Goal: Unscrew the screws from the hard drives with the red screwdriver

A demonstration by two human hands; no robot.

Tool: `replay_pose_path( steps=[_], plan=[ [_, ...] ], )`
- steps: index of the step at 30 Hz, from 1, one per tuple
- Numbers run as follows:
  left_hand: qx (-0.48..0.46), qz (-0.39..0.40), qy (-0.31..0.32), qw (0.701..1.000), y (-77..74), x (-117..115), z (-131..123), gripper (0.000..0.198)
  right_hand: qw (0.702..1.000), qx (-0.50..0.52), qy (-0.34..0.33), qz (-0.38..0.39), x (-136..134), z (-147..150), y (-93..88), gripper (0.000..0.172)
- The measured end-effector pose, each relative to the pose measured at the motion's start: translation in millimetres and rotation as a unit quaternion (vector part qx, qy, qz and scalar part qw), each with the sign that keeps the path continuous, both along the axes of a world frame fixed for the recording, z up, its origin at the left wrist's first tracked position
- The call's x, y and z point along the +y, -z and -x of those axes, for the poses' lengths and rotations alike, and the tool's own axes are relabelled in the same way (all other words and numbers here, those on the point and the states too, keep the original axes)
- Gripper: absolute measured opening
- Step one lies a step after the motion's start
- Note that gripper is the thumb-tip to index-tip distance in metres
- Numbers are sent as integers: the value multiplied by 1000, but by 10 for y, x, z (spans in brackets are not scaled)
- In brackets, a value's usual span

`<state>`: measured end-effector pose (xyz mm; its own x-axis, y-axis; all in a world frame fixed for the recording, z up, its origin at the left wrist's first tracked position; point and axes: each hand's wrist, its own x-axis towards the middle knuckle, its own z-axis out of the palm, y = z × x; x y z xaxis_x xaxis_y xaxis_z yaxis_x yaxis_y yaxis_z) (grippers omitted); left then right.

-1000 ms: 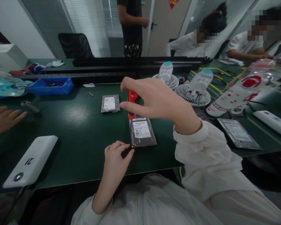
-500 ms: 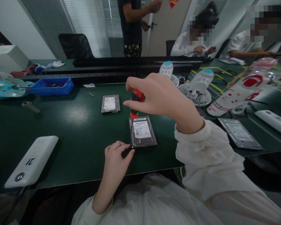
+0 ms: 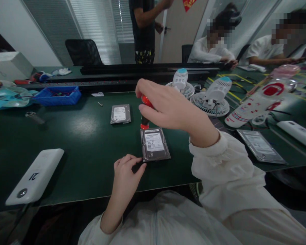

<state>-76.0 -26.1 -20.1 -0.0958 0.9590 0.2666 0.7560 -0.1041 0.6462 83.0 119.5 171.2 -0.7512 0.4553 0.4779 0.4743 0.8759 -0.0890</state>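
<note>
Spanning foreground: green surface [image 3: 89,177]. Right hand [image 3: 165,106] above, curled; left hand [image 3: 127,172] at near-left corner of hard drive [image 3: 155,145] (flat on surface), pinching or touching, cannot tell. Red-black screwdriver [image 3: 144,126] grasped in right hand, shaft down at drive's left edge.

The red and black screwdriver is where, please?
Near the head view's centre, the screwdriver is in the right hand, over the left edge of the silver rectangular hard drive.

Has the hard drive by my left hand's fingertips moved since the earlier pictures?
No, I see no shift: the hard drive keeps its place against the other drive beyond it and the table's front edge.
</note>
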Motion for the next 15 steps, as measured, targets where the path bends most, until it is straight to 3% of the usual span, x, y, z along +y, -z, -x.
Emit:
replay_pose_path(
  steps=[3, 6, 12, 15],
  plan=[
    [5, -1, -3, 1000, -3, -2, -2, 9, 994, 0, -96, 43, 47, -41, -5, 18],
    [5, -2, 1, 1000, -5, -5, -3, 10, 990, 2, -130, 46, 66, -44, -5, 18],
    [12, 5, 3, 1000, -6, -2, 3, 9, 1000, -26, 16, -2, 3, 14, -24, 38],
    [17, 9, -2, 1000, -9, 2, 3, 9, 999, -34, -10, 7, -24, -9, -50, 29]
  ],
)
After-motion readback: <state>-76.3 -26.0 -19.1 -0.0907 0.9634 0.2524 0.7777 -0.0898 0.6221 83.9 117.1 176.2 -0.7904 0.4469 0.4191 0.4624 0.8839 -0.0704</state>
